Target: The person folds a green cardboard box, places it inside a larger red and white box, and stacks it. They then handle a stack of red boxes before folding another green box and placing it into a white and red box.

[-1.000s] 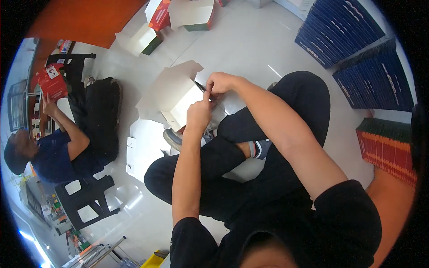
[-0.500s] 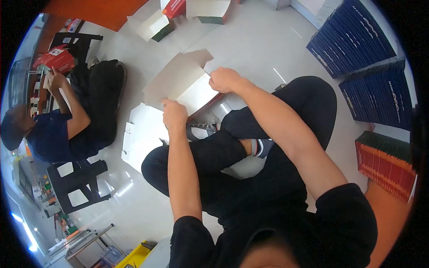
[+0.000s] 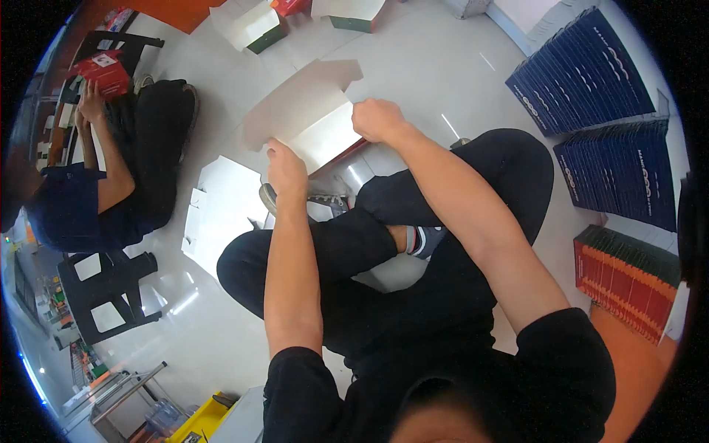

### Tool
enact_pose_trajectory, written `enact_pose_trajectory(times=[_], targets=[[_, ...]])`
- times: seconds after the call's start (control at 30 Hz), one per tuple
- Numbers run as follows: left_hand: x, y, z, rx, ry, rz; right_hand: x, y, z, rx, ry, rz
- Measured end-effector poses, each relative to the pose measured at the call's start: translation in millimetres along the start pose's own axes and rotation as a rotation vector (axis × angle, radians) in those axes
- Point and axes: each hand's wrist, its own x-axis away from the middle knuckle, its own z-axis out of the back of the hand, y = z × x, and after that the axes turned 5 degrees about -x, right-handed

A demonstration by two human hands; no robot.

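Observation:
A partly folded cardboard box (image 3: 319, 139), white inside with a red outer side, is in front of my crossed legs, its lid flap raised at the far side. My left hand (image 3: 287, 171) is closed on the box's left end, thumb and fingers at the wall's edge. At the opposite end, my right hand (image 3: 378, 121) has its fingers curled tightly over the wall. The parts of the box under my fingers are hidden. Beside my left knee a flat white cardboard blank (image 3: 221, 210) lies on the floor.
Two folded open boxes (image 3: 258, 28) (image 3: 354, 18) stand at the far side. To the right are stacks of blue flat boxes (image 3: 583, 74) and red ones (image 3: 628, 284). On the left, a seated co-worker (image 3: 111, 159) handles a red box (image 3: 103, 72), near a black stool (image 3: 111, 295).
The view has shifted slightly. Both my hands stay on the box ends, and its lid flap still stands raised. The co-worker's hands and red box have moved a little.

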Motion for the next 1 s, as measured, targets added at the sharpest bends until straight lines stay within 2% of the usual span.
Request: enact_pose_trajectory(times=[0.2, 0.3, 0.37, 0.43, 0.47, 0.53, 0.63, 0.73, 0.77, 0.83, 0.87, 0.93, 1.0], targets=[[-3, 10, 18, 0.018, -0.119, 0.066, 1, -5, 4, 0.033, -0.021, 0.002], [-5, 14, 20, 0.04, -0.117, 0.111, 1, -5, 1, -0.043, 0.082, -0.037], [-4, 15, 17, 0.07, -0.119, 0.154, 0, -6, -5, -0.039, 0.288, -0.054], [-3, 15, 14, 0.157, 0.013, 0.157, 2, -6, -2, -0.044, 0.214, -0.058], [-3, 13, 13, 0.16, 0.012, 0.161, 3, -6, -1, -0.052, 0.144, -0.065], [-3, 14, 21, 0.093, -0.191, 0.147, 3, -5, -1, -0.039, 0.136, -0.045], [-1, 18, 38, 0.025, -0.191, 0.104, 1, -1, -6, -0.035, 0.122, -0.037], [-1, 28, 59, 0.031, -0.252, 0.152, 0, 2, -9, -0.036, 0.115, -0.045], [-4, 20, 43, 0.034, -0.254, 0.153, -1, 2, -9, -0.032, 0.116, -0.042], [-6, 2, 12, -0.061, -0.141, -0.023, 1, 1, -3, 0.004, 0.09, -0.023], [-3, 1, 8, -0.058, -0.149, -0.013, 2, -2, -2, 0.038, 0.067, -0.002], [0, 22, 42, 0.076, -0.263, 0.178, -2, 1, -8, 0.028, 0.073, -0.019], [1, 24, 47, 0.081, -0.243, 0.186, -10, 6, -7, 0.019, 0.087, -0.035]])
